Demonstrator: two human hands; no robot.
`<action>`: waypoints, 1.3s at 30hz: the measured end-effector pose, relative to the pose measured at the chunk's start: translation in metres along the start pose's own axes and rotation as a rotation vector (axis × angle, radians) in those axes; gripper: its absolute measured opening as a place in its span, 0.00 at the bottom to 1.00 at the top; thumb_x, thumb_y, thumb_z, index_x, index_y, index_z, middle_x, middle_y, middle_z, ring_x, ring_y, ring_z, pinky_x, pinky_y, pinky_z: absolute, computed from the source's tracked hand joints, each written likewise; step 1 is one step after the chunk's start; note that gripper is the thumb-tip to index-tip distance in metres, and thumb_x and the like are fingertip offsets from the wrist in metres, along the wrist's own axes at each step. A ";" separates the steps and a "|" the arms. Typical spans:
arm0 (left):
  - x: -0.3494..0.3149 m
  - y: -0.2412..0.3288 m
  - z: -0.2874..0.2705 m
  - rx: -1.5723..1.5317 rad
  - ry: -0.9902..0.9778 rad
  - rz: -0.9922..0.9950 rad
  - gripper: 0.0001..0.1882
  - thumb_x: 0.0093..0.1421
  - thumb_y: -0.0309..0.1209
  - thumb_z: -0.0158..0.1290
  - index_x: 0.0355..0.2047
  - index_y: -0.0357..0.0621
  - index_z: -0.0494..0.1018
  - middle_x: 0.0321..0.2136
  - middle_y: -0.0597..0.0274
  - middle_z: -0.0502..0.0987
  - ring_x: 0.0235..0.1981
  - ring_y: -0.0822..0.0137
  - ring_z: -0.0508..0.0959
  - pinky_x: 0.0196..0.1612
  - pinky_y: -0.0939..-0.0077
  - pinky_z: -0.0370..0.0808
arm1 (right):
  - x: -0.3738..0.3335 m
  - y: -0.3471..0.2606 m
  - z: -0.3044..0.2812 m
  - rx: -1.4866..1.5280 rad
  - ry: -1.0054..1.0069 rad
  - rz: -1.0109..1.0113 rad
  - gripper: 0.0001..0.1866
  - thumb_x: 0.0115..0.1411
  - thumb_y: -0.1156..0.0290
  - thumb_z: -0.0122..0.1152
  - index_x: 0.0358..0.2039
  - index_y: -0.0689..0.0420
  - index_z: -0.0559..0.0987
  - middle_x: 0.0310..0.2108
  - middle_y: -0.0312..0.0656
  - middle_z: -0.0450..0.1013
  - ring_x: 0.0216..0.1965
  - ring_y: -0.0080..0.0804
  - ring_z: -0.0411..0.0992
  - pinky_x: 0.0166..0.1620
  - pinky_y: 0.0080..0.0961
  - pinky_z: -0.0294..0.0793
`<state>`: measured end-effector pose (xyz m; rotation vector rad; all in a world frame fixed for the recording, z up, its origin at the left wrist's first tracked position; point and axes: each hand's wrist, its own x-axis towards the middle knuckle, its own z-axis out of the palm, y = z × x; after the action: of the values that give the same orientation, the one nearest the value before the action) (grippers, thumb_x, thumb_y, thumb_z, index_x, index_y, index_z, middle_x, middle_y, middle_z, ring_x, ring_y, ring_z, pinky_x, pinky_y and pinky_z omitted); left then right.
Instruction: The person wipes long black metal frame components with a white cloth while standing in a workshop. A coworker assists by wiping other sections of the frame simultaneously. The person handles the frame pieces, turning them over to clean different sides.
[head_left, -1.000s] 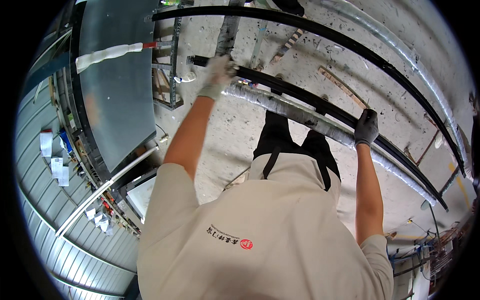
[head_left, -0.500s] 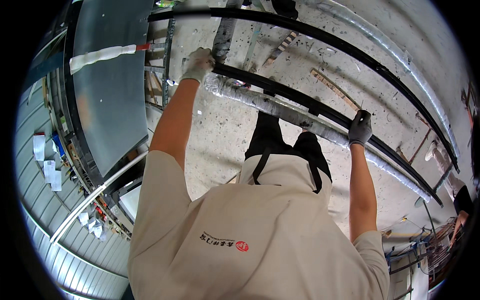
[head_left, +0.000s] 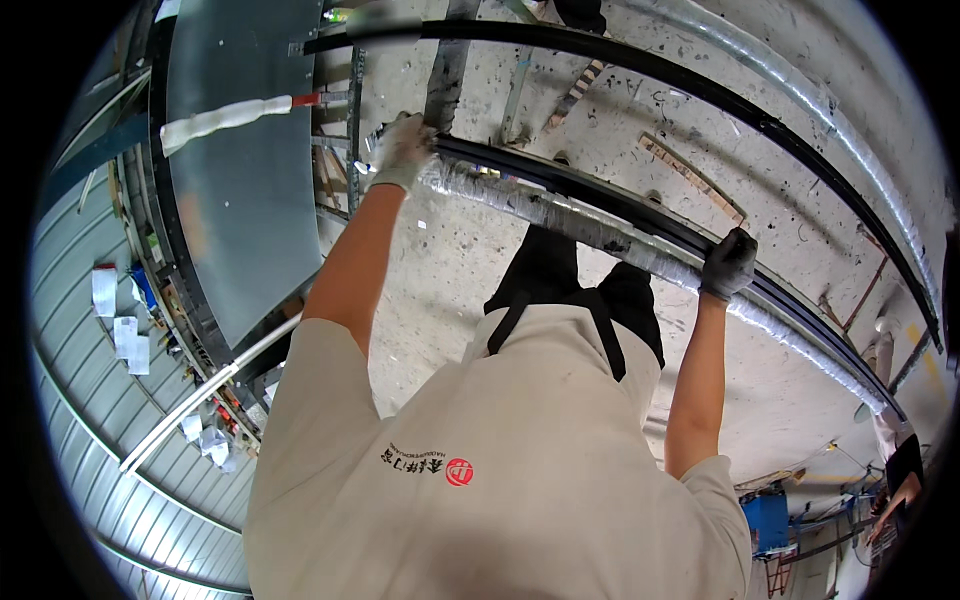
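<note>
Fingers: left hand [head_left: 403, 152], right hand [head_left: 730, 265] clamped the near black bar [head_left: 592, 192].
Bar: tilting risked scraping wrapped pole [head_left: 545, 212].

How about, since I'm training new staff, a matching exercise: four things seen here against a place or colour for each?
1. Left hand
2. Right hand
3. Shirt
4. Large panel

A. Beige
B. In a dark glove, on the nearer black bar
C. Grey, left of both hands
D. In a pale glove

Pairs: 1-D, 2-B, 3-A, 4-C.
</note>
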<state>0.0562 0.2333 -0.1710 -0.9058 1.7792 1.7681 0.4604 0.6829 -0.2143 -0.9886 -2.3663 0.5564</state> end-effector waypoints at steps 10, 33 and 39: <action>-0.198 -0.115 0.186 1.035 -0.733 0.640 0.09 0.58 0.32 0.57 0.38 0.44 0.73 0.40 0.52 0.75 0.43 0.54 0.78 0.42 0.62 0.78 | -0.005 0.012 0.004 0.069 0.021 -0.019 0.04 0.65 0.70 0.64 0.36 0.55 0.79 0.34 0.42 0.79 0.31 0.43 0.79 0.35 0.36 0.78; -0.172 -0.144 0.092 -0.396 -0.616 -0.419 0.10 0.71 0.33 0.46 0.49 0.49 0.70 0.38 0.59 0.79 0.42 0.61 0.80 0.40 0.67 0.81 | -0.030 -0.004 -0.011 -0.057 -0.015 0.051 0.09 0.68 0.65 0.60 0.38 0.57 0.80 0.36 0.47 0.81 0.36 0.47 0.80 0.40 0.41 0.79; -0.226 -0.078 0.091 -0.536 -0.992 -0.464 0.15 0.70 0.42 0.54 0.47 0.46 0.71 0.33 0.65 0.74 0.28 0.72 0.74 0.28 0.79 0.72 | -0.015 -0.020 -0.037 -0.035 -0.228 0.138 0.13 0.71 0.58 0.54 0.43 0.54 0.79 0.39 0.51 0.81 0.41 0.53 0.79 0.43 0.45 0.78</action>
<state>0.2541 0.3557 -0.0646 -0.4035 0.4448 1.8778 0.4813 0.6655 -0.1787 -1.1650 -2.5267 0.7154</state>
